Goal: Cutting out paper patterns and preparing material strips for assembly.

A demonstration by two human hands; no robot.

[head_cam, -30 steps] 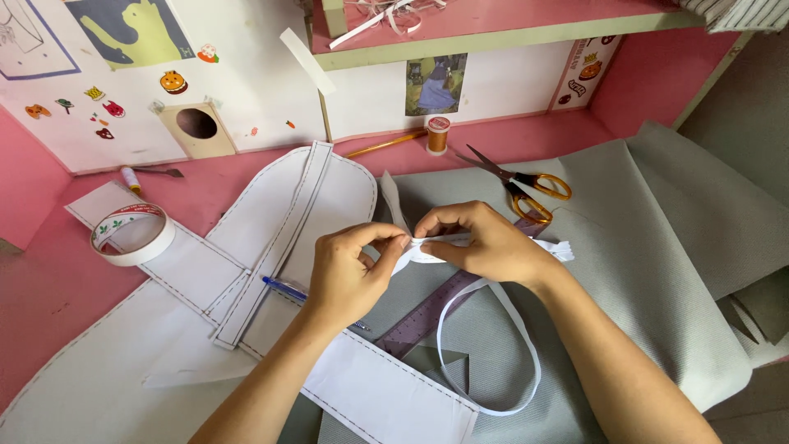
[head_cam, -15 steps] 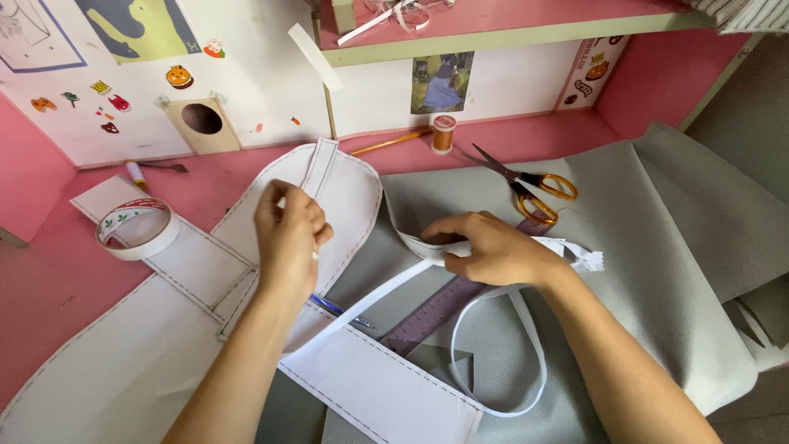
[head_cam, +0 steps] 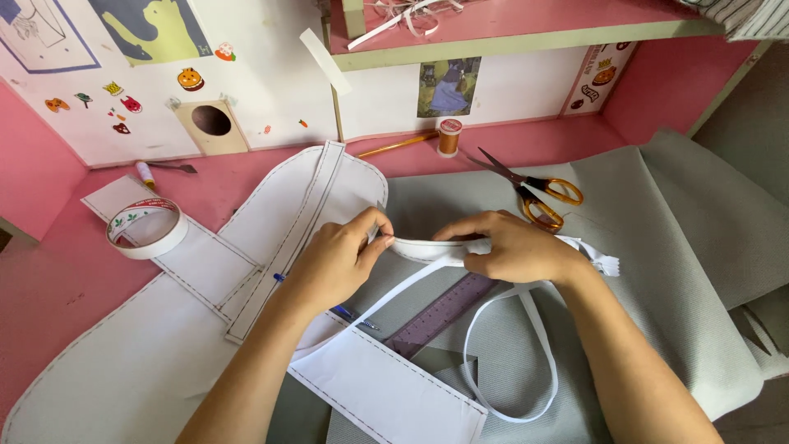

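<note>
Left hand (head_cam: 335, 263) and right hand (head_cam: 514, 247) both pinched shut on a long narrow white fabric strip (head_cam: 427, 249), stretched taut between them above the grey woven cloth (head_cam: 657, 247), its free length looping down past the right wrist and its frayed end poking out by that wrist. Beneath the strip, a translucent purple plastic ruler (head_cam: 440, 314) and a blue pen (head_cam: 345, 312), beside large white paper pattern pieces with dashed edges (head_cam: 123, 370). Farther off on the pink desk (head_cam: 49, 288): a roll of clear tape (head_cam: 146, 228) at left, orange-handled scissors (head_cam: 538, 193) and a spool of orange thread (head_cam: 449, 137) near the back wall.
</note>
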